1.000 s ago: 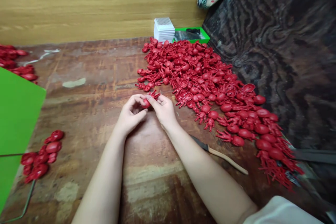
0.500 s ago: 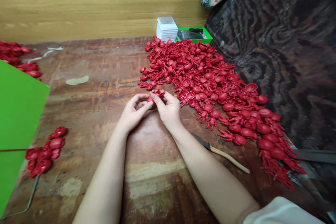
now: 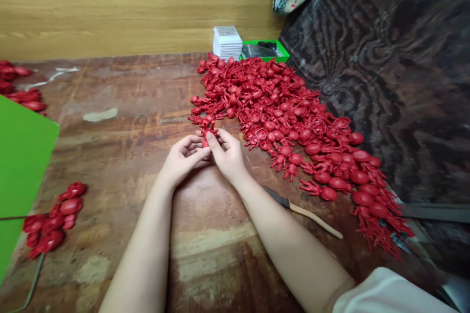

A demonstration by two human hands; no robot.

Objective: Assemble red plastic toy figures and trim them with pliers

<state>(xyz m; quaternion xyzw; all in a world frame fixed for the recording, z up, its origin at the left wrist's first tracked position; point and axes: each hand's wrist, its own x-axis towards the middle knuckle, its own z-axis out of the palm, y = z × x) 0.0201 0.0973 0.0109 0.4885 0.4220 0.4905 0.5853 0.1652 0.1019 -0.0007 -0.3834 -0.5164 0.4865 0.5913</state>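
Note:
Between my two hands, over the middle of the table, is a small red plastic figure [image 3: 208,130] with thin limbs pointing away from me. My left hand [image 3: 184,157] pinches its near, rounded end. My right hand [image 3: 226,154] grips it from the right, the thumb lying across its top. The fingers partly hide the figure. Just beyond and to the right spreads a big heap of similar red figures [image 3: 264,90], some of them showing hollow shells.
A wooden-handled tool [image 3: 312,217] lies right of my right forearm. At the back stand a stack of white cards [image 3: 227,44] and a green tray [image 3: 283,53]. Several red pieces [image 3: 55,222] lie at left, near a green board [image 3: 25,166]. A dark wooden panel [image 3: 385,58] bounds the right.
The figure has been turned in my fingers, so its limbs now point up and away from me. Both hands still hold it. The camera view has shifted slightly.

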